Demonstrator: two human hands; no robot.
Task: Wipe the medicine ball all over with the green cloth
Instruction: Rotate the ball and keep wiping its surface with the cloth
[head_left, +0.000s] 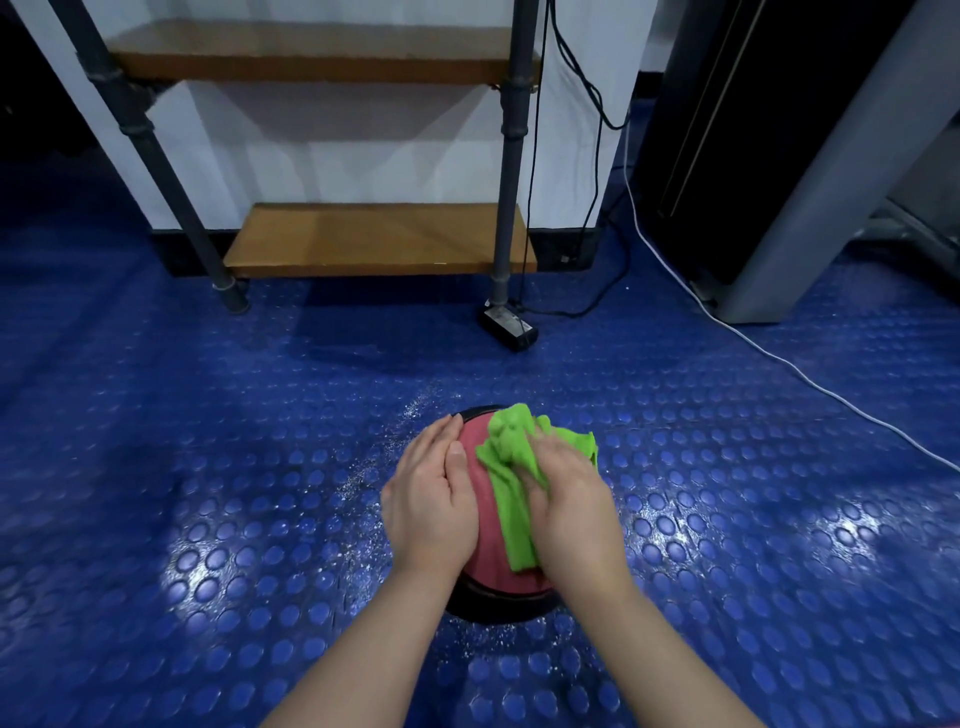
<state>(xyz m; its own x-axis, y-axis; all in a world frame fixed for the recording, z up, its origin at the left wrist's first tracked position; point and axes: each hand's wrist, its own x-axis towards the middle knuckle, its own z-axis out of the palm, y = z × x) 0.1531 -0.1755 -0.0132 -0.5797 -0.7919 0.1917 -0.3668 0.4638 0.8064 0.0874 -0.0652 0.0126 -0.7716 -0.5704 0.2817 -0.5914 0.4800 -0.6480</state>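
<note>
**Step in hand: wiping the upper face of the ball**

1. Position. The medicine ball (480, 519) rests on the blue studded floor (208, 467) directly in front of you, red face up and black band below. White specks lie on the floor around it.

2. Bracing hand. Your left hand (428, 499) lies flat against the ball's left flank. Its fingers (441, 436) are straight and pressed together, with the thumb alongside. Hold that brace low and firm, because a round ball will probably roll away from a one-sided wipe.

3. Wiping hand. Your right hand (569, 499) presses the green cloth (511, 452) onto the top right of the ball. The fingers of this hand are blurred, so it cannot be told whether they lie flat or bunch the fabric. The cloth is crumpled at its far end and trails back under the palm.

4. Technique.
   - Spread the cloth flatter under the palm; a bunched wad likely wipes only a narrow strip.
   - Work in overlapping strokes from the crown down towards the black band.
   - The area under the left hand and the underside appear unwiped. Shift the brace and turn the ball to reach them.

5. Caution. Do not drag the cloth across the speckled floor, or it may carry grit back onto the ball.
</note>
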